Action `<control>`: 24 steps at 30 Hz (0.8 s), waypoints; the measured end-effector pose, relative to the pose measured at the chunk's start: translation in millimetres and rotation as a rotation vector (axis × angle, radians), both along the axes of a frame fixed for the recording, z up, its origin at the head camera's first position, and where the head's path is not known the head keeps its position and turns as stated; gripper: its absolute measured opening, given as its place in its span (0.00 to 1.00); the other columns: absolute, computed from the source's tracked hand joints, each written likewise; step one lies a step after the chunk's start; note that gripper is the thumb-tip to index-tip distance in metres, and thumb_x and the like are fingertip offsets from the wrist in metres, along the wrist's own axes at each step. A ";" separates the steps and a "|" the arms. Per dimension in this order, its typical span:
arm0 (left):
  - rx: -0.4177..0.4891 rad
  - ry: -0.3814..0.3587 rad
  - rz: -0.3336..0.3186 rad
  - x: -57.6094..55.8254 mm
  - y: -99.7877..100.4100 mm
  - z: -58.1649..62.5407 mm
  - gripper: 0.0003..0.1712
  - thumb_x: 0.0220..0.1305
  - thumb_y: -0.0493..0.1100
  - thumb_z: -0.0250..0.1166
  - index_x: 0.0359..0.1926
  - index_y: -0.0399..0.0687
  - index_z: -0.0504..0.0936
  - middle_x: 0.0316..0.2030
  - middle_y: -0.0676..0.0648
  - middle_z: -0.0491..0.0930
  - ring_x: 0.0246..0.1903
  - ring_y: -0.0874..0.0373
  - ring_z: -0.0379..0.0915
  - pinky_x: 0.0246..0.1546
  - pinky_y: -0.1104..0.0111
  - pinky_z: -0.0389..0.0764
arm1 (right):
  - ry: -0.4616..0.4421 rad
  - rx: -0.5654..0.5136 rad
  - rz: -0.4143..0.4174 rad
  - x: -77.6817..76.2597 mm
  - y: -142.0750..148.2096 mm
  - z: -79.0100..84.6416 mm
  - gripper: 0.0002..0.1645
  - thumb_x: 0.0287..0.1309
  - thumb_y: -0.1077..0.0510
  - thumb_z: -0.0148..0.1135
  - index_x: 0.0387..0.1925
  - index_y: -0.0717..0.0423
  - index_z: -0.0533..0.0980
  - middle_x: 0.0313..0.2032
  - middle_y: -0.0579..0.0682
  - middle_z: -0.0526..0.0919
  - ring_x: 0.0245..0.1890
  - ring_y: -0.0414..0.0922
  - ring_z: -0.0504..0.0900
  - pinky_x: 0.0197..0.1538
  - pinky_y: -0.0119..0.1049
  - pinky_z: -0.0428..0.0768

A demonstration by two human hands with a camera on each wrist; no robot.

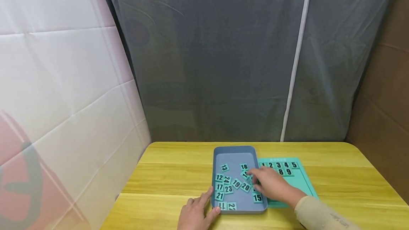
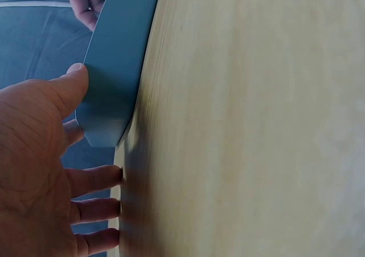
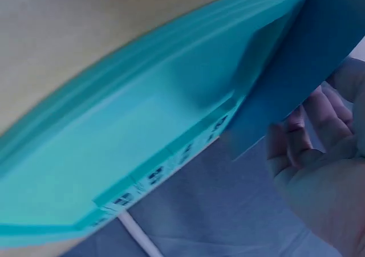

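A blue-grey tray point(image 1: 235, 150) on the wooden table point(image 1: 172, 173) holds several loose green number tiles point(image 1: 236, 183), such as 13, 18 and 20. To its right lies a green board point(image 1: 300, 180) with tiles 1 to 5, 8 and 9 set in its top rows. My right hand point(image 1: 255, 178) reaches into the tray's right side, its relaxed fingers resting over tiles there; what lies under them is hidden. My left hand point(image 1: 211, 201) steadies the tray's near left corner, thumb point(image 2: 77, 77) pressed on the tray wall point(image 2: 117, 69), the other fingers straight on the table.
A grey curtain point(image 1: 223, 56) hangs behind the table. A white padded panel point(image 1: 64, 81) stands at the left and brown cardboard point(image 1: 383, 98) at the right. In the right wrist view the green board point(image 3: 142, 143) meets the tray wall point(image 3: 302, 63).
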State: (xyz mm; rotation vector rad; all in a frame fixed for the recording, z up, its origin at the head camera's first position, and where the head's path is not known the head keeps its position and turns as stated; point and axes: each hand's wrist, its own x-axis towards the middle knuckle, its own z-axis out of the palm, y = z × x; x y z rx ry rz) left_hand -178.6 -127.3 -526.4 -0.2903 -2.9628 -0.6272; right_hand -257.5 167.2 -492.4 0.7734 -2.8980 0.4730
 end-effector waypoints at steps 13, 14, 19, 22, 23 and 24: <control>0.006 0.014 0.001 0.7 -0.9 1.5 0.40 0.62 0.72 0.58 0.72 0.68 0.66 0.58 0.43 0.81 0.50 0.44 0.77 0.49 0.47 0.76 | -0.020 0.066 0.131 10.5 -8.7 -1.6 0.22 0.61 0.59 0.66 0.56 0.43 0.77 0.38 0.31 0.85 0.47 0.43 0.79 0.63 0.58 0.67; 0.006 0.015 0.001 0.2 -1.4 1.5 0.40 0.62 0.72 0.58 0.72 0.68 0.66 0.58 0.43 0.81 0.50 0.44 0.77 0.49 0.47 0.77 | -0.022 0.055 0.138 10.7 -9.8 -2.9 0.23 0.60 0.57 0.67 0.57 0.43 0.77 0.39 0.31 0.85 0.48 0.43 0.79 0.63 0.59 0.67; 0.005 -0.008 0.003 -1.6 -3.1 1.4 0.40 0.62 0.71 0.58 0.72 0.68 0.65 0.59 0.43 0.81 0.51 0.43 0.77 0.49 0.46 0.77 | 0.016 0.050 0.101 10.9 -17.1 -11.1 0.34 0.50 0.45 0.75 0.59 0.45 0.76 0.38 0.32 0.83 0.50 0.46 0.79 0.65 0.61 0.64; 0.002 -0.029 0.004 -2.7 -3.3 1.4 0.40 0.62 0.72 0.57 0.73 0.68 0.65 0.59 0.44 0.81 0.50 0.43 0.76 0.49 0.47 0.77 | 0.032 0.066 0.082 10.4 -22.1 -15.5 0.36 0.47 0.44 0.77 0.58 0.45 0.76 0.35 0.31 0.82 0.49 0.47 0.79 0.64 0.59 0.65; 0.002 -0.035 0.006 -3.0 -3.3 1.3 0.40 0.62 0.72 0.57 0.73 0.69 0.65 0.59 0.44 0.81 0.50 0.43 0.76 0.49 0.47 0.77 | 0.033 0.071 0.080 10.3 -23.6 -16.4 0.36 0.47 0.44 0.77 0.59 0.45 0.76 0.35 0.31 0.82 0.49 0.47 0.80 0.63 0.59 0.65; 0.002 -0.039 0.007 -3.3 -3.2 1.2 0.40 0.62 0.73 0.57 0.73 0.69 0.64 0.59 0.44 0.81 0.50 0.44 0.76 0.48 0.47 0.77 | 0.032 0.073 0.079 10.0 -24.9 -17.6 0.36 0.47 0.44 0.77 0.59 0.46 0.75 0.34 0.31 0.82 0.48 0.47 0.80 0.63 0.59 0.65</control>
